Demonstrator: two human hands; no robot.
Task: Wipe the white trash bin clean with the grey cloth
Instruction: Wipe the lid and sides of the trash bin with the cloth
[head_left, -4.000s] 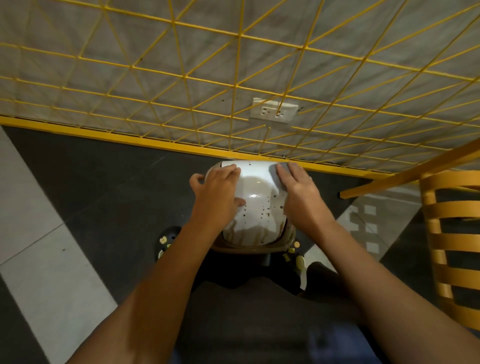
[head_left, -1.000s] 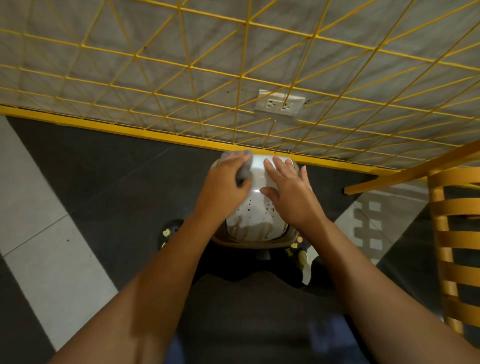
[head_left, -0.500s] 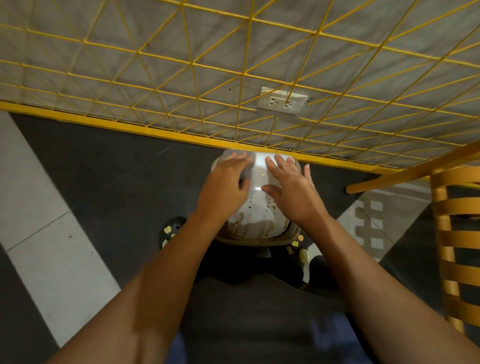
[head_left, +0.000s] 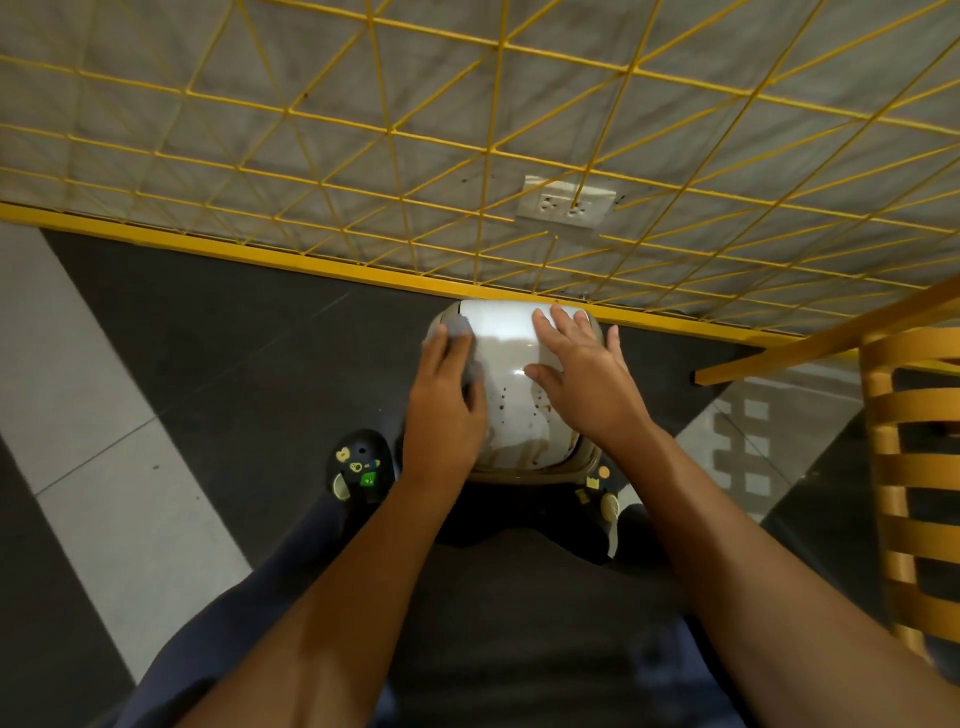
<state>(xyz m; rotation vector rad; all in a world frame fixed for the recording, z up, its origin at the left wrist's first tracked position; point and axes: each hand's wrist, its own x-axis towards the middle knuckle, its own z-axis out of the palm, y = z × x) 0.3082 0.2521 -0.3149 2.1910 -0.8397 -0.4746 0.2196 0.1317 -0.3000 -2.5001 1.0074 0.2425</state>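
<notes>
While a person bends over a white trash bin (head_left: 506, 358) standing on the floor (head_left: 234, 364) of dark and pale tiles, a grey wall behind the bin shows through a yellow wire grid (head_left: 467, 130) whose base rail touches or nearly touches the bin's far edge. To the right of the bin stands a yellow slatted chair (head_left: 914, 467), well apart from it. The bin's domed lid faces the camera, glossy and marked with dark specks (head_left: 519, 405) on the half nearer the person. The right hand (head_left: 582, 379) lies flat on the bin's right side, its grip released and fingers spread toward the far edge. The left hand (head_left: 444, 410) rests on the bin's left side, its grip grasping the grey cloth (head_left: 460, 332), which it presses against the lid; the cloth shows beyond the fingertips and beside the thumb. A dark shoe (head_left: 358, 465) with small charms sits on the floor just left of the bin's near side. On the wall above the bin is a white double socket (head_left: 569, 205).
</notes>
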